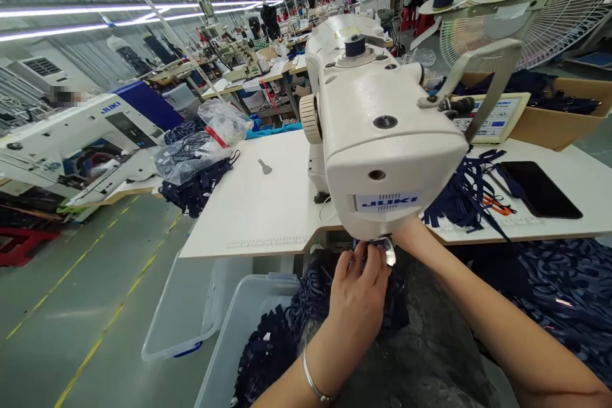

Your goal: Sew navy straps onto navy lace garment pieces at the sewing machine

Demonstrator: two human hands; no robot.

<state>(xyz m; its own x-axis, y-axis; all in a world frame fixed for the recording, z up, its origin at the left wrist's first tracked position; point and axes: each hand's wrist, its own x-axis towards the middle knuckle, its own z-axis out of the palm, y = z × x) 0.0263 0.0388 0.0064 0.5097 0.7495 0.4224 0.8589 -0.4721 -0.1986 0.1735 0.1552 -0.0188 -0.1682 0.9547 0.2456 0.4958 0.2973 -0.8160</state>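
Observation:
My left hand [361,287], with a silver bangle on its wrist, is at the needle end of the white sewing machine [382,140]. Its fingers are bent and pressed together on a piece of navy fabric [396,299]; the edge they pinch is mostly covered. From the right, my right hand [407,234] reaches in behind the machine head. Only its wrist side shows, so its fingers are hidden. More bunched navy fabric pieces [268,344] hang beside my left forearm, in a clear plastic bin [224,331].
Right of the machine lie navy straps [461,194], orange-handled snips [497,205] and a black phone [540,188]. A cardboard box [554,124] and a large fan [535,6] stand behind. A small metal piece [264,167] lies on the white table [268,204]. Another machine [86,127] stands left.

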